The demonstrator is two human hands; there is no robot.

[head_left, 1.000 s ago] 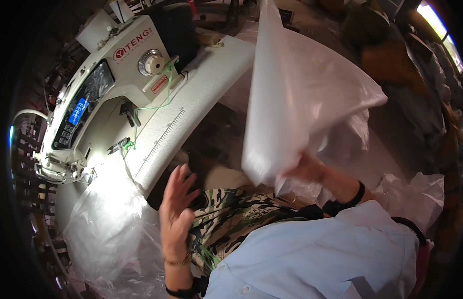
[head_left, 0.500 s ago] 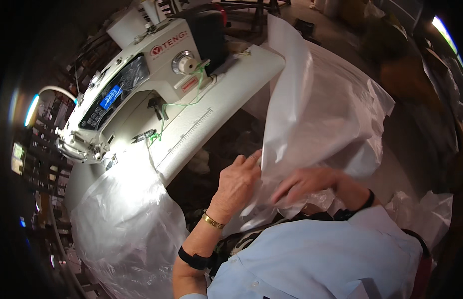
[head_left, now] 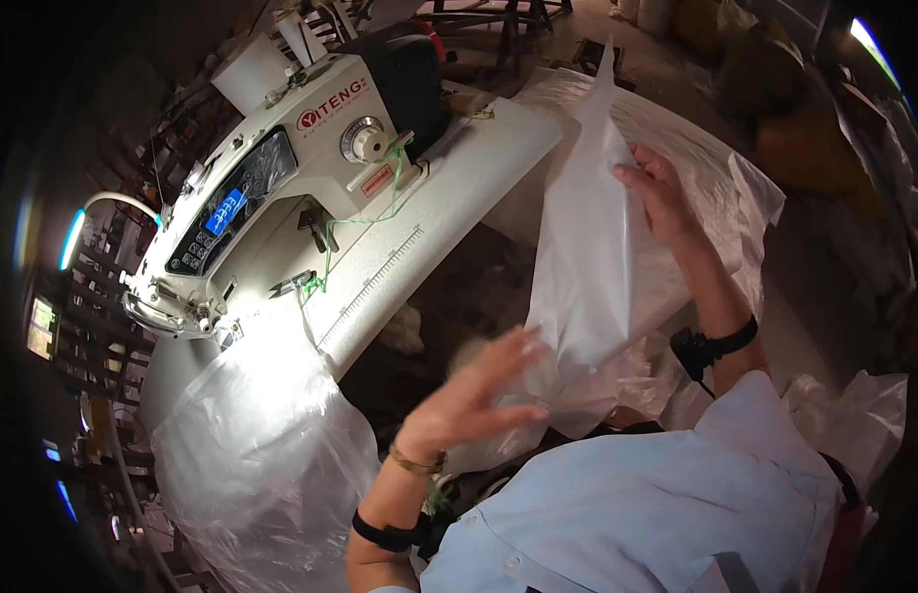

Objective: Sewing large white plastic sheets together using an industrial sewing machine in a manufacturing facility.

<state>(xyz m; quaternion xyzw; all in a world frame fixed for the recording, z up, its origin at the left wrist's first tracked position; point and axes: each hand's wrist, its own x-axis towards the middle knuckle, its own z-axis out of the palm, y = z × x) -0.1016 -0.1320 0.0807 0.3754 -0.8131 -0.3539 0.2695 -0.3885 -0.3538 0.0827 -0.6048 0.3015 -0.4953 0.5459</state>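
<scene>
A translucent white plastic sheet (head_left: 585, 247) stands up in a fold to the right of the sewing machine. Its raised edge is pinched by my right hand (head_left: 661, 193), thumb toward me and fingers curled behind. Near the lower end of the same sheet, my left hand (head_left: 474, 390) is spread, its fingers blurred and pointing at the plastic. Whether a fingertip brushes the sheet I cannot make out. More clear plastic (head_left: 266, 445) hangs from beneath the needle end of the white sewing machine (head_left: 330, 124), brightly lit at the top.
Small thread snips (head_left: 293, 285) with green thread lie on the machine bed (head_left: 449, 188), which has a ruler scale along its edge. A broad spread of plastic (head_left: 721, 178) covers the area behind my right arm. Crumpled plastic (head_left: 849, 425) lies at the far right.
My right hand has moved up and away, from beside my left hand to the sheet's upper edge. My left hand has let go of the sheet and opened. The upright fold has shifted.
</scene>
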